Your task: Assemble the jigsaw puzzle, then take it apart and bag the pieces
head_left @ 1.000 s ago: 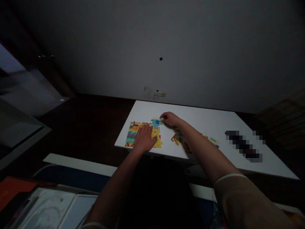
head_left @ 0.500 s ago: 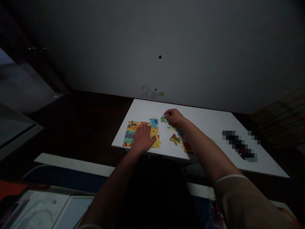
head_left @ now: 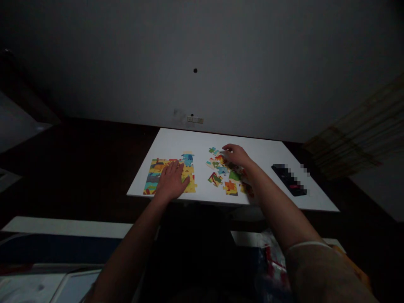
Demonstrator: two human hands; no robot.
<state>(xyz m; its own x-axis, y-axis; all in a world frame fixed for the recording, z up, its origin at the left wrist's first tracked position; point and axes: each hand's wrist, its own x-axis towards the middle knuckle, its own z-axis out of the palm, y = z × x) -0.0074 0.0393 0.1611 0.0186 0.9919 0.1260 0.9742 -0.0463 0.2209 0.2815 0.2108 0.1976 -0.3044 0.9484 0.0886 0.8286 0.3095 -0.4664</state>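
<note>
Left hand (head_left: 173,181) flat and spread on the joined puzzle (head_left: 154,177)! The right hand (head_left: 236,155), much nearer the loose pieces (head_left: 222,170), is over them: they scatter towards its seven o'clock, the puzzle past eight. Is it pinching one? I can't tell.

A partly pixelated black object (head_left: 288,181) lies on a white table (head_left: 263,158), with wall sockets (head_left: 195,120) behind.

Card-like puzzle pieces (head_left: 230,188) on a smooth tabletop (head_left: 252,145)
Wall (head_left: 126,63) matt — sleeve (head_left: 322,269) of dull cloth — wrapping (head_left: 275,259) in what looks like glossy, crinkled plastic.
</note>
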